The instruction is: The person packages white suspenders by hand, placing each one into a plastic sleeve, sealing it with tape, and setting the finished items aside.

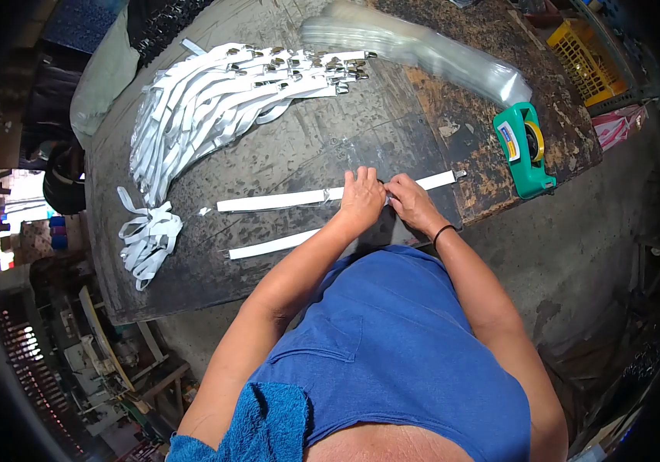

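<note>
A long white strap lies across the dark worktable, with a metal clip at its right end. My left hand rests on its middle, fingers bent and close together. Beside it, my right hand has its fingertips pinched at the strap; what they hold is too small to make out. Nearer to me lies a second white strap, its right part hidden behind my left forearm. A large bundle of white straps with metal clips fills the table's upper left. Below it sits a loose heap of white strap.
A green tape dispenser stands at the right edge of the table. Clear plastic sleeves lie along the back. Beyond the right edge are a yellow crate and a pink bag.
</note>
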`<act>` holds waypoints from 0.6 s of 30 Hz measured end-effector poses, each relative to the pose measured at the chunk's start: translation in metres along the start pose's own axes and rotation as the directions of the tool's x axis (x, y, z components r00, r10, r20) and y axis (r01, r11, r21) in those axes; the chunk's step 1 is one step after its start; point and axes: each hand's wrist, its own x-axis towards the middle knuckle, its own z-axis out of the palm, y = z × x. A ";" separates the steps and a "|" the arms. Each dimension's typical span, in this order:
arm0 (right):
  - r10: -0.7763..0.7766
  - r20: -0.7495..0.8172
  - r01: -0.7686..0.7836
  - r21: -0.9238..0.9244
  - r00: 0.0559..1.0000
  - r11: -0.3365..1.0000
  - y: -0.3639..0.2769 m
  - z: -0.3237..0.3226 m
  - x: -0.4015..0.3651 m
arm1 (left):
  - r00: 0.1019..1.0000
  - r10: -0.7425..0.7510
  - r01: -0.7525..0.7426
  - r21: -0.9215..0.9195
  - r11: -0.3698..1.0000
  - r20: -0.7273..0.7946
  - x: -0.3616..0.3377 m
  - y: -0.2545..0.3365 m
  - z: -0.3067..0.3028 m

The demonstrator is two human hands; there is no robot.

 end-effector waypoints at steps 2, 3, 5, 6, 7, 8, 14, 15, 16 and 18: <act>0.004 0.004 -0.004 -0.001 1.000 1.000 0.000 0.001 0.000 | 0.992 0.010 -0.003 -0.060 0.998 0.124 0.003 -0.006 -0.001; 0.008 0.006 -0.008 -0.004 1.000 1.000 0.001 0.001 0.001 | 0.992 0.012 -0.005 -0.057 0.998 0.124 0.004 -0.011 0.005; 0.022 0.013 -0.022 0.008 1.000 1.000 0.000 0.001 0.000 | 0.987 -0.093 0.129 -0.307 0.943 0.131 0.003 -0.020 0.018; 0.033 0.022 -0.034 0.019 0.999 0.999 -0.001 0.000 0.000 | 0.987 -0.091 0.128 -0.305 0.944 0.130 0.003 -0.021 0.014; 0.032 0.020 -0.032 0.020 0.999 0.999 -0.001 0.000 0.000 | 0.978 -0.142 0.191 -0.394 0.899 0.150 0.001 -0.021 0.010; 0.026 0.008 -0.026 0.021 1.000 0.999 -0.002 0.000 0.000 | 0.966 -0.191 0.253 -0.477 0.842 0.176 -0.001 -0.022 0.007; -0.023 -0.035 0.023 -0.012 0.999 1.000 0.003 0.007 -0.002 | 0.964 -0.266 0.223 -0.587 0.779 0.013 -0.018 -0.016 0.029; -0.035 -0.042 0.034 -0.023 0.998 0.999 0.003 0.007 -0.001 | 0.963 -0.269 0.224 -0.587 0.778 0.011 -0.019 -0.016 0.030; -0.036 -0.040 0.035 -0.023 0.999 0.999 0.003 0.006 -0.001 | 0.965 -0.261 0.198 -0.605 0.771 -0.016 -0.021 -0.016 0.030; -0.023 -0.034 0.021 -0.032 0.999 0.999 0.002 0.006 -0.002 | 0.966 -0.254 0.172 -0.624 0.763 -0.045 -0.026 -0.016 0.028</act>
